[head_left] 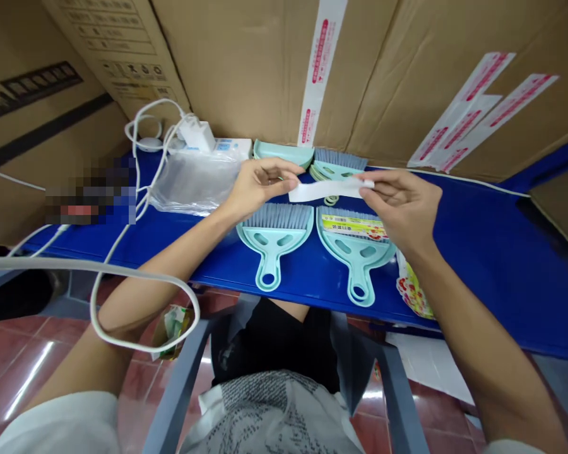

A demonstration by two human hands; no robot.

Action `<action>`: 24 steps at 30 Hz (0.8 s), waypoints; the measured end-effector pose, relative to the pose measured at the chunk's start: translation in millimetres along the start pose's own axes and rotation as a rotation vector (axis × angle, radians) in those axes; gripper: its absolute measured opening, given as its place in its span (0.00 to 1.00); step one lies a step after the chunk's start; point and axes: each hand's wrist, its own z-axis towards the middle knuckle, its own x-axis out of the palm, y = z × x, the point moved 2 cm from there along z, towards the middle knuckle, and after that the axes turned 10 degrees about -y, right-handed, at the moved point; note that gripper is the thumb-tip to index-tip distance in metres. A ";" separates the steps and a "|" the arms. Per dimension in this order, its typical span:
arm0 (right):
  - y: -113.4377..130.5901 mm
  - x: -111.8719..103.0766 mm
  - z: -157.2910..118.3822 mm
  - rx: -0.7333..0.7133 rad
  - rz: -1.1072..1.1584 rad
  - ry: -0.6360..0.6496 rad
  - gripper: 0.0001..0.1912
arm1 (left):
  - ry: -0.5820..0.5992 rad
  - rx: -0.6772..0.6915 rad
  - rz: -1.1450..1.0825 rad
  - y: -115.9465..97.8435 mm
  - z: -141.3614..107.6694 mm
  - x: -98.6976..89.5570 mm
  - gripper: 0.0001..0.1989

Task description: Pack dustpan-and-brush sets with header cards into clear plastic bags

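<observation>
A white strip (329,189), probably paper, is stretched between my two hands above the blue table (492,252). My left hand (260,183) pinches its left end between thumb and fingers, while my right hand (402,205) grips the right end. Below my left hand lies a mint-green dustpan and brush set (275,243) with bare grey bristles. Beside it, under my right hand, a second dustpan and brush set (360,255) has a yellow printed label (348,225) across its bristles. Behind the strip sit another dustpan (284,153) and brushes (339,162), partly hidden.
Clear plastic bags (194,183) lie at the left, near a white charger (197,133) and looping cables (144,272). Yellow printed labels (419,293) rest at the front edge by my right forearm. Cardboard (246,75) walls the back; a grey chair (180,384) surrounds my lap.
</observation>
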 end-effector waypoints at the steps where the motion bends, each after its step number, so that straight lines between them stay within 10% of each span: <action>1: 1.0 0.1 -0.5 -0.018 0.007 0.009 0.05 | 0.010 -0.006 -0.004 -3.0 -0.8 0.5 0.16; 11: 13.0 8.2 -12.6 -0.198 -0.079 0.071 0.08 | 0.426 -0.082 -0.033 -8.6 -11.3 22.3 0.27; 24: -8.2 -21.9 15.0 0.092 -0.080 -0.122 0.03 | 0.535 -0.048 0.490 -11.5 14.8 -44.2 0.13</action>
